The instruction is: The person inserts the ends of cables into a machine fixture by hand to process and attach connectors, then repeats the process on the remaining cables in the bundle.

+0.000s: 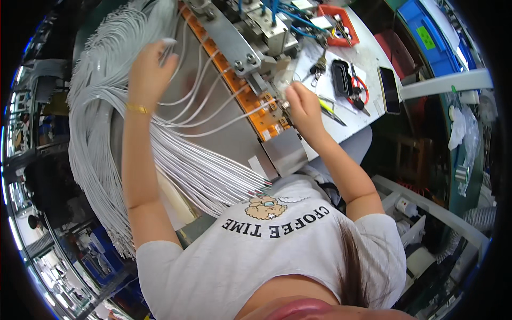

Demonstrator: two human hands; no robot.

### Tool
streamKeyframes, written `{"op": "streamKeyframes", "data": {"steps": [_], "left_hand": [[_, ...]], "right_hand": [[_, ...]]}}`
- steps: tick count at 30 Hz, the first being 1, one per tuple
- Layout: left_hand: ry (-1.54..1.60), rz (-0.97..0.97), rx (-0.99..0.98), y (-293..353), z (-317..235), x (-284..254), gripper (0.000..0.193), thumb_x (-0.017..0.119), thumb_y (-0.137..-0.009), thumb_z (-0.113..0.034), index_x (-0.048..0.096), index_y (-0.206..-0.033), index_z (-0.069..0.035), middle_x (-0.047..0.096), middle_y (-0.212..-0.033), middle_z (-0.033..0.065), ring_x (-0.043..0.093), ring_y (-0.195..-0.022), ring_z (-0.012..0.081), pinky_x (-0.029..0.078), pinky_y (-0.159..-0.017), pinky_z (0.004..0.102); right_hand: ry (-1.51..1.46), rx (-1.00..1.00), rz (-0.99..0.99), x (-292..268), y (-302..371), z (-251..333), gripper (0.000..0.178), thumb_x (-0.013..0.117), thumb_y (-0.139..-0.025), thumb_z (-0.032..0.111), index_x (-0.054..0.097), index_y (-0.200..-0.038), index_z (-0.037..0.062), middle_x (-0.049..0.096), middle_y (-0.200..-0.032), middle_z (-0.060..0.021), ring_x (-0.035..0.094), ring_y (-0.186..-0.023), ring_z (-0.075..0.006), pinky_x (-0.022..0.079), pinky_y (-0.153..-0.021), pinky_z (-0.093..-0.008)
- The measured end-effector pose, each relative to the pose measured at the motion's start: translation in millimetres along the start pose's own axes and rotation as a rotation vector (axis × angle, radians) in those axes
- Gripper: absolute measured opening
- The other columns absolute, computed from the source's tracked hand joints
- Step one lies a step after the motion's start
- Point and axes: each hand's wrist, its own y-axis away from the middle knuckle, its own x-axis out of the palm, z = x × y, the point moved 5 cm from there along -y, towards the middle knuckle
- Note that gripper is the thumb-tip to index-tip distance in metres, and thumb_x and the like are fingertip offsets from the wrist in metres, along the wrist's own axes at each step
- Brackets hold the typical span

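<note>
My left hand (151,72) is raised at the left over a thick bundle of white cables (106,96). Its fingers are curled, with a small white piece showing at the fingertips; what they hold is unclear. At the near end of a long orange fixture strip (224,66), my right hand (305,109) is closed beside small metal parts. Whatever lies in its fingers is hidden. Several single white cables (213,129) run from the bundle to the strip. Nearer to me, a sheaf of cut cable ends (234,176) shows dark and coloured wire tips.
A metal machine (229,40) with blue air hoses stands behind the strip. On the white table at right lie a black case (341,77), red-handled scissors (360,92), a yellow-green tool (328,108) and a phone (389,89). A red bin (341,26) sits farther back.
</note>
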Motion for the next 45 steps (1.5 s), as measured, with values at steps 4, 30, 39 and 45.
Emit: {"op": "streamKeyframes", "data": {"steps": [4,30,39,45], "left_hand": [[-0.411,0.065,-0.023,-38,137,25,0.062,0.062,-0.075,-0.039,0.052,-0.118,0.004,0.053,-0.117,0.026,0.052,-0.108,0.0379,0.043,-0.09,0.0407],[-0.024,-0.328,-1.011,-97,344,-147,0.06,0.068,-0.065,-0.058,0.063,-0.074,0.001,0.065,-0.069,0.012,0.063,-0.067,0.0253,0.049,-0.06,0.0373],[0.077,0.124,0.184,131,-4,-32,0.032,0.067,-0.075,-0.016,0.061,-0.104,-0.004,0.059,-0.108,0.0135,0.057,-0.102,0.0298,0.046,-0.087,0.0389],[0.116,0.322,0.448,193,-32,-2,0.023,0.055,-0.081,-0.005,0.061,-0.103,-0.004,0.059,-0.11,0.013,0.056,-0.105,0.0298,0.045,-0.091,0.0383]], "right_hand": [[-0.041,-0.022,-0.116,-8,11,56,0.022,0.047,-0.091,0.012,0.045,-0.073,-0.0001,0.038,-0.061,-0.0033,0.037,-0.059,-0.0112,0.034,-0.055,-0.0275],[0.126,-0.474,0.147,26,51,102,0.013,0.062,-0.065,-0.003,0.053,-0.073,0.0026,0.049,-0.062,-0.0087,0.045,-0.052,-0.0257,0.035,-0.05,-0.0342],[0.491,-0.575,0.331,56,54,123,0.014,0.064,-0.072,0.006,0.057,-0.084,0.0052,0.062,-0.087,-0.0076,0.059,-0.084,-0.023,0.042,-0.081,-0.0398],[0.355,-0.69,0.57,63,91,117,0.016,0.065,-0.075,0.01,0.059,-0.089,0.0074,0.063,-0.1,-0.0038,0.058,-0.101,-0.0185,0.033,-0.096,-0.0452]]}}
